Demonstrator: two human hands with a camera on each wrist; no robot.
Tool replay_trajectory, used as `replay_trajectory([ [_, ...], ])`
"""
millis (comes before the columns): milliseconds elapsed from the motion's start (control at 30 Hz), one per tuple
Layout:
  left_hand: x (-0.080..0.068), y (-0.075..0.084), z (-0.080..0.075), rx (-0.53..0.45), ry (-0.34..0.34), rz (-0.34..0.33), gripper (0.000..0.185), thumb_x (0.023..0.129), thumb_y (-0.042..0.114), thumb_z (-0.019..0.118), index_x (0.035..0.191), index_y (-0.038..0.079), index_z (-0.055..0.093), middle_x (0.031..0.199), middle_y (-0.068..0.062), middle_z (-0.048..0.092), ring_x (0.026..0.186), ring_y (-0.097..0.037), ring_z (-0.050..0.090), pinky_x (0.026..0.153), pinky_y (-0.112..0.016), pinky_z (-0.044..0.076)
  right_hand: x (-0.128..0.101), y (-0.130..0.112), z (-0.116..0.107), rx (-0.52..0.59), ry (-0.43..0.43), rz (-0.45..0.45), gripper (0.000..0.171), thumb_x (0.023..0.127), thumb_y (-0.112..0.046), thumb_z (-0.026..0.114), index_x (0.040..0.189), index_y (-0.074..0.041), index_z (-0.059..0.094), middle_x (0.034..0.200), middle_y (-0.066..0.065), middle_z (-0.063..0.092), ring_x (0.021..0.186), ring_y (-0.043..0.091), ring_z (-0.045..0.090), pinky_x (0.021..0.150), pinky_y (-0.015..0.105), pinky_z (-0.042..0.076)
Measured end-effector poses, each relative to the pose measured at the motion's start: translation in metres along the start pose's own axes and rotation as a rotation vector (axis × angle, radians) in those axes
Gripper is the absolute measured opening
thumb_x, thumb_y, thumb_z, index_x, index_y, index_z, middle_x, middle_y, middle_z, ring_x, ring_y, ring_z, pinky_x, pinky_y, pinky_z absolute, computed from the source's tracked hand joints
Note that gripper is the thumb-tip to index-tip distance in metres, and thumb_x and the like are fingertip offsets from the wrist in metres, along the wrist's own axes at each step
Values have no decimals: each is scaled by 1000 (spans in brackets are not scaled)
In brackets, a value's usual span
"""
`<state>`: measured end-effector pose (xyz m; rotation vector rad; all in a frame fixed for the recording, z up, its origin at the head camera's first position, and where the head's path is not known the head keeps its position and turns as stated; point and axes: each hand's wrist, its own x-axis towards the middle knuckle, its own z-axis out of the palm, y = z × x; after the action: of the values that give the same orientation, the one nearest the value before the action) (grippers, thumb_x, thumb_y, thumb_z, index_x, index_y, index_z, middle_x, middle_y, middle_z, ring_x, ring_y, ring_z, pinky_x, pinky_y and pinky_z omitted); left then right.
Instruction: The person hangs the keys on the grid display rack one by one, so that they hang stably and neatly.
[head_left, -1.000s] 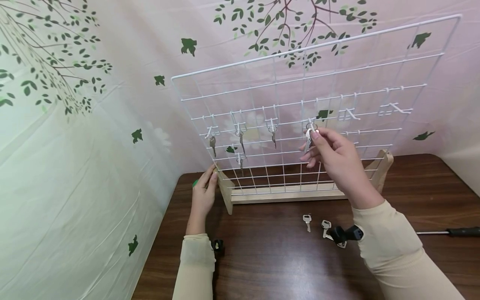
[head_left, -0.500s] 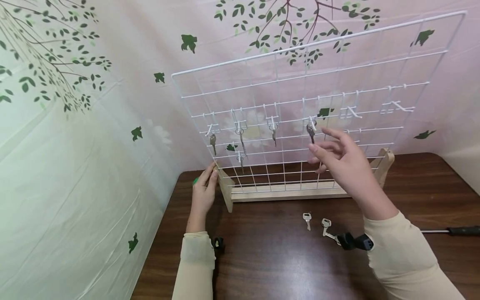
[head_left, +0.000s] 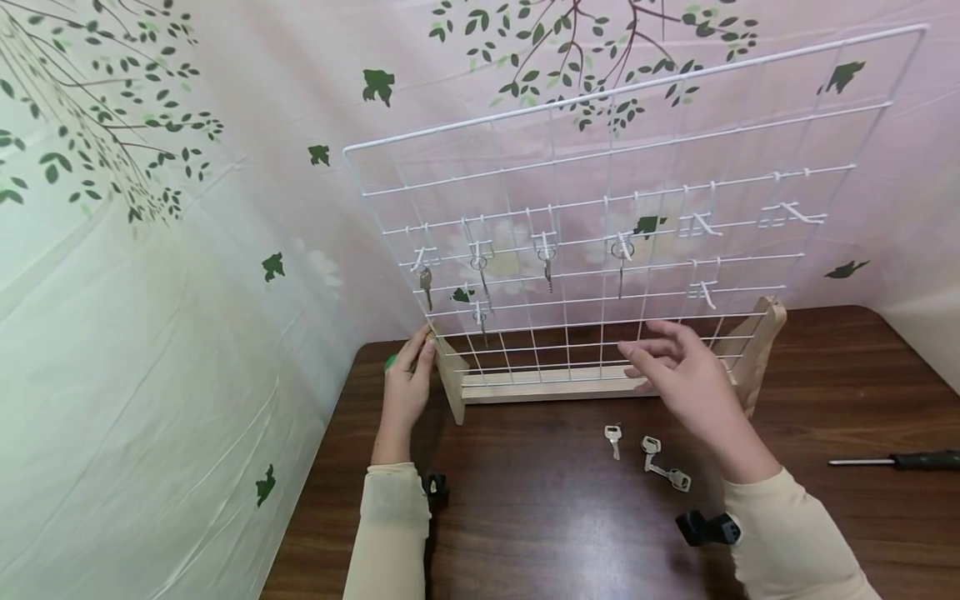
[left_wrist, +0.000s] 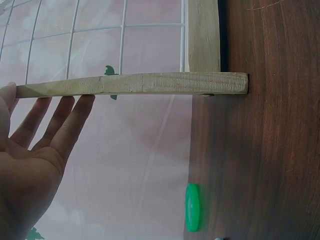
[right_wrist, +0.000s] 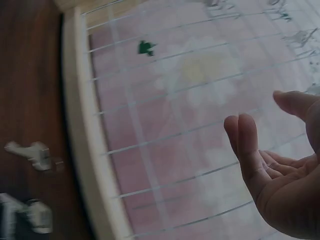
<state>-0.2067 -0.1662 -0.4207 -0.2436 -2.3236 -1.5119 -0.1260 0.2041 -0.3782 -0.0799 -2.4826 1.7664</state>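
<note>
- One wire grid (head_left: 600, 208) stood centre frame in a wooden stand (head_left: 555, 385); five keys hung on it.
- Your left hand (head_left: 408, 385), fingers straight, touched the stand's left foot.
- Your right hand (head_left: 686, 377) hovered loose-fingered and empty, right of centre.
- Three keys (head_left: 648, 454) lay on open table (head_left: 540, 517) below.

Staged home corner, printed leaf curtain (head_left: 150, 208), wooden table (head_left: 540, 517)

A dark wooden counter (head_left: 540, 517) is standing in a corner. Sheeting (head_left: 187, 275) printed with green leaves and birds is covering both walls, lit evenly.
</note>
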Motion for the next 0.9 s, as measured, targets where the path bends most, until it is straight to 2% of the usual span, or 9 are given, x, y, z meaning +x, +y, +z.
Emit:
replay_trajectory([
  [233, 0, 1, -1, 0, 0, -1, 40, 112, 15, 56, 151, 9, 61, 156, -20, 59, 148, -41, 54, 123, -62, 44, -5, 42, 15, -136, -75, 143, 84, 104, -49, 68, 157, 9, 38, 128, 33, 72, 72, 18, 79, 70, 33, 67],
  [267, 2, -4, -1, 2, -2, 9, 40, 112, 17, 57, 151, 11, 62, 156, -18, 60, 148, -40, 55, 123, -61, 45, -6, 48, 18, -143, -89, 153, 84, 104, -48, 69, 156, 11, 38, 125, 32, 73, 72, 19, 80, 69, 33, 67],
  [467, 10, -34, 0, 22, -13, 42, 40, 112, 20, 59, 152, 18, 63, 157, -12, 61, 147, -34, 57, 121, -58, 48, -10, 72, 31, -229, -165, 225, 80, 103, -48, 70, 146, 16, 47, 103, 21, 81, 67, 16, 77, 64, 33, 65],
  [567, 10, -30, 3, 25, 0, 30, 41, 112, 16, 58, 152, 11, 62, 157, -17, 60, 148, -39, 56, 122, -61, 45, -13, 79, 37, -282, -182, 259, 68, 103, -42, 70, 137, 15, 54, 86, 13, 81, 61, 15, 75, 59, 34, 63],
  [633, 8, -24, 3, 21, 6, 21, 40, 112, 14, 57, 151, 8, 61, 157, -20, 59, 148, -41, 55, 123, -62, 44, -14, 81, 41, -323, -182, 273, 56, 103, -38, 71, 126, 11, 62, 76, 8, 79, 58, 14, 73, 56, 33, 62],
  [733, 5, -12, 3, 9, 8, 12, 40, 112, 13, 57, 151, 7, 61, 156, -21, 59, 148, -42, 55, 123, -63, 44, -15, 84, 47, -380, -190, 276, 39, 102, -35, 72, 101, 4, 71, 69, 5, 75, 54, 13, 71, 55, 32, 60],
  [800, 2, -4, 1, 5, 3, 11, 40, 112, 13, 56, 151, 7, 61, 156, -21, 59, 148, -41, 55, 123, -62, 44, -15, 86, 49, -420, -199, 273, 37, 102, -35, 71, 85, -2, 72, 67, 4, 73, 53, 13, 70, 55, 32, 58],
  [900, 0, 2, -1, 3, -5, 14, 40, 112, 13, 56, 151, 7, 61, 156, -20, 59, 148, -41, 55, 123, -61, 45, -15, 88, 52, -461, -212, 266, 42, 103, -35, 70, 70, -9, 70, 65, 3, 72, 51, 12, 69, 57, 32, 57],
])
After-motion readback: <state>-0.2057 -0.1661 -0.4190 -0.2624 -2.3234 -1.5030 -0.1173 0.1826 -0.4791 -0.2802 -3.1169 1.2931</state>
